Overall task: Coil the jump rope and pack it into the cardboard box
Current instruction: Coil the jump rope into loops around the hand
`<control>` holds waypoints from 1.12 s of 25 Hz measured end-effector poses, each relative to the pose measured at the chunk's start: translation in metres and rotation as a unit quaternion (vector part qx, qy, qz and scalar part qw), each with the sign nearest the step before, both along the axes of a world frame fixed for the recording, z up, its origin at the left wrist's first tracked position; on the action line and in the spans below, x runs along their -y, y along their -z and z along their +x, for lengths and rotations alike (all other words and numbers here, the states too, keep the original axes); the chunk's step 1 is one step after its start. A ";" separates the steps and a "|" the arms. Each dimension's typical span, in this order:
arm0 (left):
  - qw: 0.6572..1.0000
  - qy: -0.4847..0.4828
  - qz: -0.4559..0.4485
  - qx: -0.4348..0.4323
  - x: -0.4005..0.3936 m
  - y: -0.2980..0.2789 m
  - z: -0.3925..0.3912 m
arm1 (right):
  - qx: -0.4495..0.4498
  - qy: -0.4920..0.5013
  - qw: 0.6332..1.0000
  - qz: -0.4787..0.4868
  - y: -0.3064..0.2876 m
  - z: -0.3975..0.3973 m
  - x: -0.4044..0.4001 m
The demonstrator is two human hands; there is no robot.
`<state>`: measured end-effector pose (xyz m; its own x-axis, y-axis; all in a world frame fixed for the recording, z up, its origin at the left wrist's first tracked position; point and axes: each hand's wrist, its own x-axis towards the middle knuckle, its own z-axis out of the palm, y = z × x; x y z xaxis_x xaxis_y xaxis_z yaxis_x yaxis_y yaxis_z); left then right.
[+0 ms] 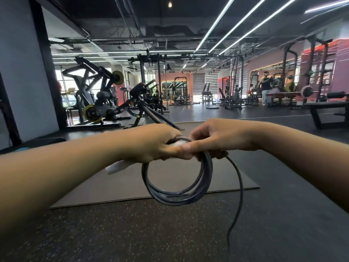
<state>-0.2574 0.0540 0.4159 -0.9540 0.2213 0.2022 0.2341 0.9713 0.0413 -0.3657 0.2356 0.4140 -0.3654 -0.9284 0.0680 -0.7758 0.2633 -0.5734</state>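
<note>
A dark jump rope (pixel 176 195) hangs in several loops below my hands, held up in front of me. My left hand (pixel 151 142) is closed around the top of the coil and a white handle (pixel 117 167) that sticks out below the wrist. My right hand (pixel 217 137) pinches the rope at the top of the coil, touching the left hand. A loose strand (pixel 238 186) trails from the right hand down toward the floor at the bottom edge. No cardboard box is in view.
A grey exercise mat (pixel 117 188) lies on the speckled rubber floor (pixel 132 233) below the coil. Weight machines (pixel 98 99) stand at the back left, a bench (pixel 328 114) at the right, and a person (pixel 265 87) far back right.
</note>
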 end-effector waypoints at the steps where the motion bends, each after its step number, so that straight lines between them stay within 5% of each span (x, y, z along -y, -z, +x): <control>1: 1.000 0.004 -0.006 0.004 0.003 0.001 0.003 | -0.001 0.014 1.000 0.015 -0.002 -0.004 -0.005; 8: 0.993 -0.040 -0.110 -0.010 0.046 0.003 0.023 | -0.029 0.111 0.993 0.023 -0.005 -0.044 -0.048; 12: 0.972 -0.139 -0.188 -0.011 0.067 0.001 0.032 | -0.118 0.239 0.964 0.014 0.007 -0.066 -0.072; 15: 0.974 -0.189 -0.016 -0.122 0.067 0.009 0.032 | -0.043 0.229 0.969 -0.088 0.021 -0.068 -0.071; 17: 0.942 -0.189 0.216 -0.173 0.056 0.017 0.024 | 0.111 0.175 0.960 -0.190 0.026 -0.063 -0.058; 19: 0.828 -0.140 0.508 -0.194 0.040 0.024 0.014 | 0.233 0.133 0.931 -0.246 0.030 -0.055 -0.040; 21: 0.685 -0.119 0.683 -0.225 0.025 0.029 -0.002 | 0.289 0.102 0.910 -0.280 0.039 -0.045 -0.019; 24: 0.509 -0.121 0.802 -0.288 -0.004 0.030 -0.025 | 0.299 0.050 0.895 -0.328 0.060 -0.020 0.017; 28: 0.358 -0.116 0.868 -0.323 -0.032 0.027 -0.039 | 0.334 0.023 0.852 -0.402 0.075 0.012 0.055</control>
